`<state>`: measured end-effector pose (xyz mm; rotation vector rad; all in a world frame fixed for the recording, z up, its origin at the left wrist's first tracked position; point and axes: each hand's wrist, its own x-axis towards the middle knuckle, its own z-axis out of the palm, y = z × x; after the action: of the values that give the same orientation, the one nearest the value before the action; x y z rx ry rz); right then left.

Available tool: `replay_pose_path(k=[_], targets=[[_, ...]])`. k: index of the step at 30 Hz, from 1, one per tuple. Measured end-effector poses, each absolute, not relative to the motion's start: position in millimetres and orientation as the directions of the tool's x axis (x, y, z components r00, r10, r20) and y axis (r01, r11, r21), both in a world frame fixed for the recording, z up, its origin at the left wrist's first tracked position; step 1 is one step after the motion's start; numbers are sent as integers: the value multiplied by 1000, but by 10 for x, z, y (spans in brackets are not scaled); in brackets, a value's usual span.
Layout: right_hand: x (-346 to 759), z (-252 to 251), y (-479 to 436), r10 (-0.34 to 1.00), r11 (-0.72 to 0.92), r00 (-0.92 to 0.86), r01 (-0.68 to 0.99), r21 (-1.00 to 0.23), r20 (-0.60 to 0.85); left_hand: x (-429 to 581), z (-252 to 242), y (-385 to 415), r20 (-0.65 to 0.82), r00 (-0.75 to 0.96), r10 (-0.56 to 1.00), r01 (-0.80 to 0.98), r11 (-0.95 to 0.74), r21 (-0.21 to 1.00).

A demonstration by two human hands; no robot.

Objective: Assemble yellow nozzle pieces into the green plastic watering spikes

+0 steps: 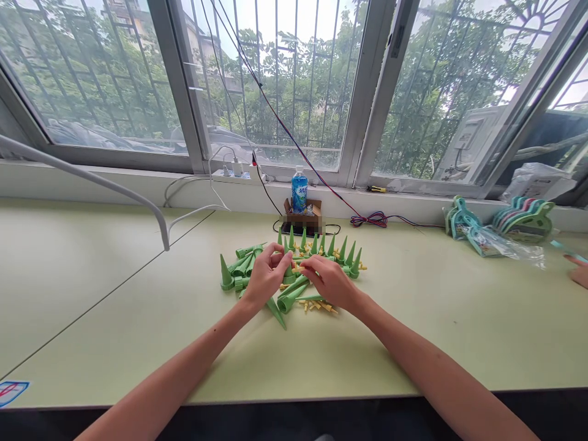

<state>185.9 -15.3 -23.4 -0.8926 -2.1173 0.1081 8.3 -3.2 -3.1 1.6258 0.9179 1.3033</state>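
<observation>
Presently, we held both hands close together over the middle of the pale green table [413,343]. Our left hand [265,277] had a narrow grip: the thumb and the fingers were pinched on a green spike [288,274]. Our right hand [331,282] was also nearly closed, with its fingertips on a small yellow piece [297,268], which was just beside this spike (whether the two parts touched, we could not tell). Behind and to the right of our hands, a row of spikes [351,253] stood upright on the table, with some yellow bits among them. More spikes lay on their sides around us, and one long cone [277,313] pointed toward our side of the table. Near our right wrist was a loose pile of yellow pieces [316,305]. Farther back we saw a blue bottle [299,191] at a small cardboard box [315,207], and to the right a coiled cable [370,219]. At the right edge, another person's hand [579,271] was partly visible.
</observation>
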Motion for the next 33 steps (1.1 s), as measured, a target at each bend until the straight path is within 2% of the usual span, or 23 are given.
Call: replay_pose_path(k=[14, 22, 33], targets=[[1856, -230, -161, 670, 694, -409, 642, -326, 620, 99, -34, -52, 361, 217, 907, 15, -373, 928], [1848, -234, -191, 683, 697, -385, 599, -395, 621, 91, -88, 1, 367, 203, 908, 13, -377, 926], [1850, -250, -160, 673, 711, -433, 605, -360, 600, 102, -54, -48, 390, 226, 893, 55, -411, 910]])
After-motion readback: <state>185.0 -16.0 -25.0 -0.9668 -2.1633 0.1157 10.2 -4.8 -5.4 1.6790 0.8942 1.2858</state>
